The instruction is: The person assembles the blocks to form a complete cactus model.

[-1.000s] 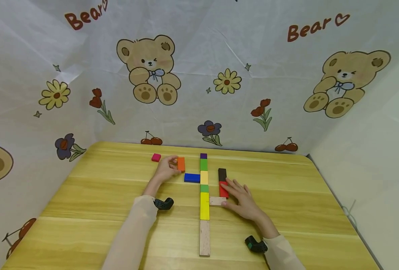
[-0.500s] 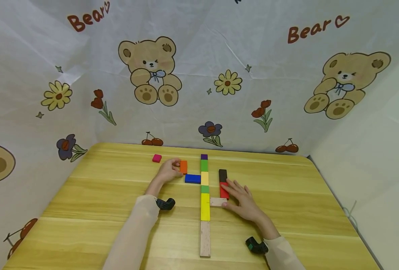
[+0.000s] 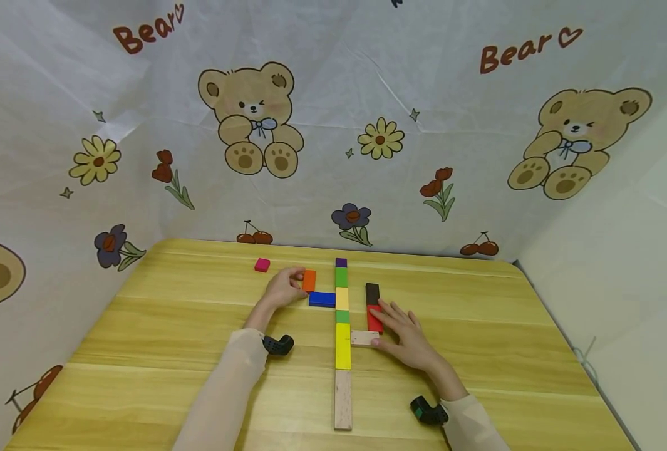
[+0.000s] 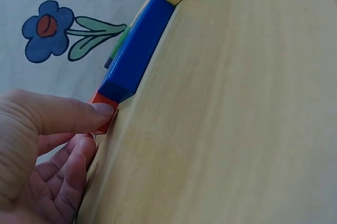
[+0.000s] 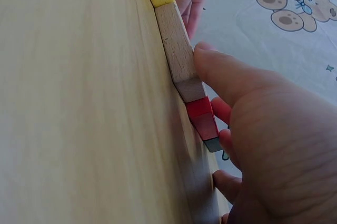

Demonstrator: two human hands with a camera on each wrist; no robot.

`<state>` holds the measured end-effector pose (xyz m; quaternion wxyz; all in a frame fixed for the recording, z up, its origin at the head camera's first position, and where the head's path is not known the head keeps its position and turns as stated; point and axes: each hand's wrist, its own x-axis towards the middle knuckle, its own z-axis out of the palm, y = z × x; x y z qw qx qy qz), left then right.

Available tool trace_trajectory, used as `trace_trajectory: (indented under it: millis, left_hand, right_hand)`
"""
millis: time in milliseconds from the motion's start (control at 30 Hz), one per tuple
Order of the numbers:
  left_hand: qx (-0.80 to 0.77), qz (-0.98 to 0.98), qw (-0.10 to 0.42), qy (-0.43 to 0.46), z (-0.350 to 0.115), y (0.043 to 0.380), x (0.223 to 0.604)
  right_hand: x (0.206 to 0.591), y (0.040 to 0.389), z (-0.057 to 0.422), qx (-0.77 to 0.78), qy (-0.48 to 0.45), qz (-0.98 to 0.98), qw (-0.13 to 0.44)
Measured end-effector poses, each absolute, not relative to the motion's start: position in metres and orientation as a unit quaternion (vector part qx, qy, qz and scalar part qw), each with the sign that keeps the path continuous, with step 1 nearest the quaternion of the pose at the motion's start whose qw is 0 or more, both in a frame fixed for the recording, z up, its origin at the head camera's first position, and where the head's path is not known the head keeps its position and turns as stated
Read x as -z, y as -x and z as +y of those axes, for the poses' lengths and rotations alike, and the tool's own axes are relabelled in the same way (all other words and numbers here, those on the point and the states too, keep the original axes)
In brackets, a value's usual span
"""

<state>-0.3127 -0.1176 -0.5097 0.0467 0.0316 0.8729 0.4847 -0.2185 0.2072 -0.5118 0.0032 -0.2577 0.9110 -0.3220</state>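
Note:
In the head view my left hand (image 3: 284,288) pinches an orange block (image 3: 309,280) between thumb and fingers. That block sits at the far left end of a blue block (image 3: 322,299), which juts left from a column of blocks. My right hand (image 3: 409,337) lies with spread fingers over a red block (image 3: 374,319), its thumb at the end of a plain wooden block (image 3: 364,338). A black block (image 3: 372,293) continues beyond the red one. In the left wrist view the thumb presses the orange block's near end, mostly hidden behind the blue block (image 4: 139,50).
The central column runs from a plain wooden plank (image 3: 342,401) through a yellow block (image 3: 342,346), green and cream blocks, to a purple block (image 3: 341,263) at the far end. A pink block (image 3: 262,265) lies apart at far left. A printed cloth (image 3: 322,188) hangs behind the table.
My left hand has moved slightly right and nearer, bringing the orange block from left of the blue block up to its left end. My right hand stays in place.

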Motion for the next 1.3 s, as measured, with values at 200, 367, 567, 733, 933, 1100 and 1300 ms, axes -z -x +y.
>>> trace_trajectory:
  millis: [200,367,567,733,933,1100,1300]
  left_hand:
    - [-0.48,0.876,0.039,-0.031,-0.117,0.312,0.512]
    - [-0.482,0.875,0.033,-0.029,-0.117,0.312,0.514]
    - [-0.48,0.876,0.024,-0.034,-0.117,0.313,0.516]
    - [-0.479,0.877,0.016,-0.035,-0.116,0.312,0.516]
    - [-0.487,0.872,0.024,-0.044,-0.117,0.308,0.514]
    - [-0.53,0.846,-0.013,-0.048,-0.127,0.305,0.51]
    - [-0.546,0.821,-0.164,0.035,-0.156,0.306,0.492]
  right_hand:
    - [0.512,0.219,0.207,0.318,0.258,0.912,0.003]
    - [0.512,0.219,0.207,0.317,0.254,0.914,0.007]
    - [0.511,0.219,0.207,0.322,0.256,0.911,0.005]
    - [0.512,0.219,0.207,0.32,0.257,0.912,0.008]
    - [0.512,0.219,0.208,0.318,0.255,0.913,0.009]
    - [0.512,0.219,0.208,0.319,0.255,0.913,0.015]
    - [0.511,0.218,0.208,0.318,0.25,0.914,0.021]
